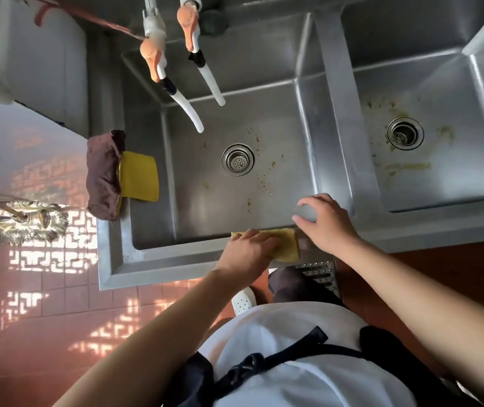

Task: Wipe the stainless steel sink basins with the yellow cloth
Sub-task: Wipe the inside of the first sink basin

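The stainless steel sink has a left basin (279,124) and a right basin (452,92), both with brownish and greenish stains around their drains. A yellow cloth (287,244) lies over the front rim of the left basin. My left hand (249,248) lies on top of the cloth and presses it on the rim. My right hand (327,221) hovers just right of the cloth above the rim, its fingers loosely spread and holding nothing.
Two taps with orange handles (152,58) and white hoses hang over the left basin. A brown rag (103,174) and a yellow sponge-like pad (141,177) drape over the sink's left rim. A mop head (29,221) lies on the red tiled floor.
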Tool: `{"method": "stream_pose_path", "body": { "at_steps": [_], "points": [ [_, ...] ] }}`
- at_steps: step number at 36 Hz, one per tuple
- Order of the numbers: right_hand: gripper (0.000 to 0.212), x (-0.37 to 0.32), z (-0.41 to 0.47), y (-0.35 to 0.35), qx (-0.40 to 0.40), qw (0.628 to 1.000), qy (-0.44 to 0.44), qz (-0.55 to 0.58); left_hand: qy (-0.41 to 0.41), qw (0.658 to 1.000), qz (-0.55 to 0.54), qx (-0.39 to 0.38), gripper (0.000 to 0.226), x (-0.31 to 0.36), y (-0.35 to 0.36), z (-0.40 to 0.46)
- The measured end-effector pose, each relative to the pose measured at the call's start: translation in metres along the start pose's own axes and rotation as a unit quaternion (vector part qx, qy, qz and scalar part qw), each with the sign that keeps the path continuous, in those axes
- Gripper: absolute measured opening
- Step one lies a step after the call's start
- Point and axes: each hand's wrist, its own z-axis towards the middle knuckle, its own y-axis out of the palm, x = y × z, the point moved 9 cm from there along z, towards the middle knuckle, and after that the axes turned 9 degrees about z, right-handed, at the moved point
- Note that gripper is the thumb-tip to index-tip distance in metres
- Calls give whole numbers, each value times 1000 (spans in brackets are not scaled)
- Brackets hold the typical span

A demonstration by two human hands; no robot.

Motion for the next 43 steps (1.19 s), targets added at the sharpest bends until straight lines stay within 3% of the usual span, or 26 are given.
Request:
{"method": "stream_pose_path", "body": {
  "at_steps": [4,7,9,12,14,16,19,27,32,35,42,43],
  "points": [
    [24,0,16,-21,1,998,-3,67,-47,994,-41,-94,39,-11,-1,15],
    [22,-1,30,-29,-7,997,-10,81,-140,957,-195,-164,33,-40,4,24],
    [20,-2,39,-31,-17,996,-12,89,-214,905,-333,-157,31,-60,-4,29],
    [18,0,50,-28,-32,994,4,102,-288,770,-552,-141,29,-78,-17,30],
    [18,-1,56,-25,-40,992,6,116,-308,694,-638,-131,32,-88,-21,31],
    [19,-3,59,-17,-56,988,8,144,-308,648,-686,-119,32,-98,-20,31],
    [22,-9,63,-4,-82,981,9,174,-300,608,-725,-122,25,-103,-11,36],
    [26,-9,82,9,-92,985,41,140,-413,563,-713,-57,21,-136,28,43],
    [37,2,91,38,-164,982,89,33,-457,546,-701,-29,31,-176,46,52],
    [48,7,101,57,-195,974,113,-10,-487,553,-676,-19,34,-212,60,59],
    [56,18,155,92,-176,974,142,-32,-544,576,-609,32,24,-302,76,90],
    [56,20,163,95,-174,973,147,-37,-547,591,-592,34,23,-319,80,96]
  ]
}}
